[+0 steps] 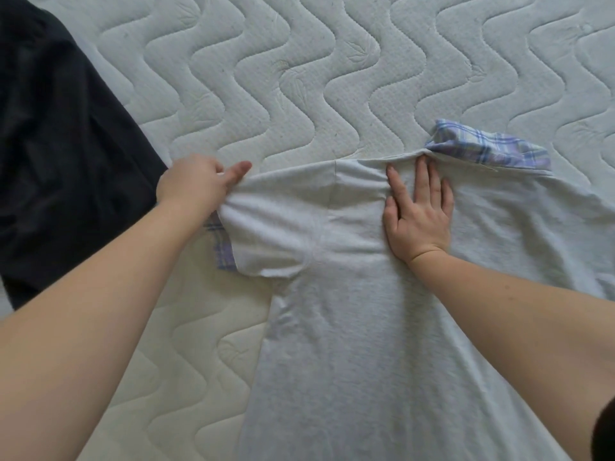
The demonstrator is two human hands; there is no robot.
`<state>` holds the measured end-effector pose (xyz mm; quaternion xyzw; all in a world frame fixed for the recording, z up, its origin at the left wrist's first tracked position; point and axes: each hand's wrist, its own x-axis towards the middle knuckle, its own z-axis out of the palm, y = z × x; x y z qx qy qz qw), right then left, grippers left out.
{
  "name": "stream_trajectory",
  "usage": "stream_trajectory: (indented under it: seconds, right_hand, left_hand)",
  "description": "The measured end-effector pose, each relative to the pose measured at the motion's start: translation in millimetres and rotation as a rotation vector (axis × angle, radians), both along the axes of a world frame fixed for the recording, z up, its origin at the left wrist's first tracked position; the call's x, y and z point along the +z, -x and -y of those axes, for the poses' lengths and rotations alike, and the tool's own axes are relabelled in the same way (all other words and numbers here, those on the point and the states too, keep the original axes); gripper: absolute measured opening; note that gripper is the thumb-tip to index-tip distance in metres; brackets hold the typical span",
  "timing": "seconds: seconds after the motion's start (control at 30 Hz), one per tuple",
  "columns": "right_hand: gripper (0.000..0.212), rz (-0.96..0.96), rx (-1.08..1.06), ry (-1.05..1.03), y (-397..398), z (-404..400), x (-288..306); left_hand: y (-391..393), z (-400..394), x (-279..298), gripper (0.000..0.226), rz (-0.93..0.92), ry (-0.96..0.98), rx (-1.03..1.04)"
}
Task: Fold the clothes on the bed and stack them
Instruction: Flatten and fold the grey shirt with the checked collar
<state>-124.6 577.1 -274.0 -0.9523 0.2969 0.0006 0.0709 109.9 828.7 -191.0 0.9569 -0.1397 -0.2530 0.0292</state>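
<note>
A light grey short-sleeved shirt (349, 327) lies flat on the white quilted mattress (299, 78), its blue plaid collar (489, 148) at the far right. My left hand (196, 184) grips the end of the shirt's left sleeve (266, 241), which shows a blue plaid cuff. My right hand (416, 211) presses flat on the shoulder area just below the collar, fingers straight. A dark navy garment (60, 144) lies spread at the left, beside my left hand.
The mattress stretches bare above the shirt and at the lower left. The navy garment covers the upper left corner. My forearms cross the lower part of the view.
</note>
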Motion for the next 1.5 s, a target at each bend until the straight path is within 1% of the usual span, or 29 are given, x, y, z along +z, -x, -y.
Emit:
stream_trajectory:
  seconds: [0.07,0.1,0.13,0.17,0.2,0.23,0.3,0.33,0.4,0.47,0.5,0.57,0.6,0.63,0.7,0.8,0.9,1.0,1.07,1.17,1.2,1.27,1.3,1.37,1.4,1.5]
  right_hand:
    - [0.053,-0.003,-0.005,0.003,-0.1,0.1,-0.6]
    - [0.053,-0.003,-0.006,0.005,0.0,0.3,-0.8]
    - [0.053,-0.002,-0.004,0.009,-0.1,0.6,-0.8]
    - [0.053,-0.001,0.0,0.017,-0.4,0.8,-0.8]
    - [0.053,-0.004,0.003,0.022,-0.6,1.0,-0.8]
    - [0.053,-0.008,0.003,0.024,-0.8,1.3,-0.8]
    - [0.055,-0.012,-0.002,0.02,-0.3,2.1,-1.0]
    - [0.057,-0.015,-0.007,0.019,-0.2,2.3,-1.1]
    - [0.062,-0.011,-0.018,0.009,-0.2,2.4,-1.1]
    - [0.065,0.014,-0.027,-0.006,0.0,3.0,-0.6]
    - [0.066,0.029,-0.029,-0.012,0.4,2.9,-0.4]
    - [0.067,0.056,-0.028,-0.016,0.8,1.8,0.0]
    - [0.066,0.07,-0.027,-0.016,0.7,1.4,0.1]
    - [0.066,0.084,-0.028,-0.016,0.5,1.1,0.1]
    - [0.065,0.095,-0.032,-0.022,0.5,0.9,0.1]
    - [0.066,0.045,-0.018,-0.032,0.9,1.7,0.7]
    - [0.064,-0.019,-0.001,-0.033,-0.3,1.8,1.8]
    - [0.06,-0.068,-0.001,-0.032,-1.6,1.8,4.2]
    - [0.06,-0.087,-0.002,-0.032,-1.3,0.9,5.2]
    - [0.06,-0.094,0.003,-0.039,-0.7,-0.5,6.3]
    - [0.061,-0.095,0.003,-0.04,-1.0,-0.5,6.6]
    - [0.061,-0.105,0.002,-0.052,-1.2,-1.0,7.0]
    - [0.061,-0.108,0.0,-0.055,-1.1,-1.1,6.9]
    - [0.061,-0.102,0.003,-0.049,-1.5,-1.4,6.0]
    - [0.061,-0.099,0.002,-0.044,-1.9,-0.7,5.9]
    - [0.061,-0.086,-0.004,-0.037,-1.2,0.6,5.7]
  left_hand:
    - [3.0,-4.0,-1.7,0.074,-0.134,0.074,0.001]
    - [6.0,-5.0,-0.9,0.067,-0.133,0.105,-0.044]
    - [9.6,-6.2,-0.2,0.06,-0.055,0.111,-0.129]
    - [12.6,-6.1,0.4,0.055,0.068,0.113,-0.224]
    - [16.0,-2.2,1.6,0.052,0.173,0.144,-0.305]
    - [20.1,6.0,3.5,0.05,0.226,0.207,-0.354]
    - [29.6,34.3,6.9,0.045,0.176,0.33,-0.378]
    - [35.1,53.1,6.4,0.045,0.13,0.351,-0.383]
    - [47.0,93.8,3.2,0.048,0.049,0.33,-0.372]
    - [52.5,129.1,-1.9,0.049,-0.028,0.23,-0.351]
    - [53.2,142.7,-5.9,0.047,-0.054,0.158,-0.372]
    - [51.4,159.5,-12.7,0.036,-0.077,0.037,-0.439]
    - [49.2,162.2,-14.7,0.028,-0.074,0.017,-0.445]
    - [46.6,160.8,-16.7,0.022,-0.062,0.036,-0.421]
    - [44.4,151.0,-21.5,0.012,-0.02,0.141,-0.345]
    - [52.5,133.9,-29.8,0.021,0.051,0.264,-0.334]
    - [55.6,124.1,-34.6,0.036,0.108,0.286,-0.282]
    - [53.1,119.7,-36.0,0.046,0.121,0.228,-0.316]
    - [53.1,115.0,-33.2,0.05,0.124,0.155,-0.349]
    - [55.4,94.3,-25.4,0.052,0.224,0.057,-0.369]
    - [58.7,83.7,-23.6,0.055,0.295,0.078,-0.376]
    - [74.1,60.6,-18.6,0.055,0.438,0.225,-0.414]
    - [86.8,51.2,-17.7,0.054,0.476,0.301,-0.45]
    - [120.0,36.0,-21.3,0.054,0.464,0.373,-0.527]
    - [137.0,31.5,-24.3,0.056,0.428,0.367,-0.556]
    - [176.4,17.4,-38.5,0.06,0.334,0.231,-0.581]
